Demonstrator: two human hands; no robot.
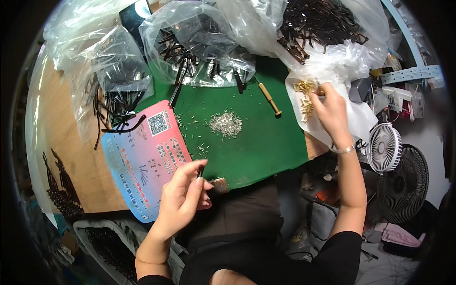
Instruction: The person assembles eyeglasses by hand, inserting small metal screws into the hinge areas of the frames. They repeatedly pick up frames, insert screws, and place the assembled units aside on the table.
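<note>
Near the front edge of the green mat [266,156], my left hand [179,199] pinches a slim dark piece [200,170] between thumb and fingertips. It looks like a glasses temple seen nearly end-on. My right hand [329,110] reaches to the small gold-coloured metal parts [306,108] on white plastic at the right. Its fingers are drawn together at the pile; what they hold, if anything, is too small to make out. A heap of tiny silver screws or pins [226,124] lies on the mat between my hands. Beyond it rests a screwdriver with a brass-coloured handle [269,99].
Clear bags of dark glasses temples [178,61] line the back, with a larger dark bundle [320,21] at back right. A loose temple [126,124] crosses a pink-and-blue printed sheet [142,161]. A white fan [384,148] and a black fan [403,183] stand at right.
</note>
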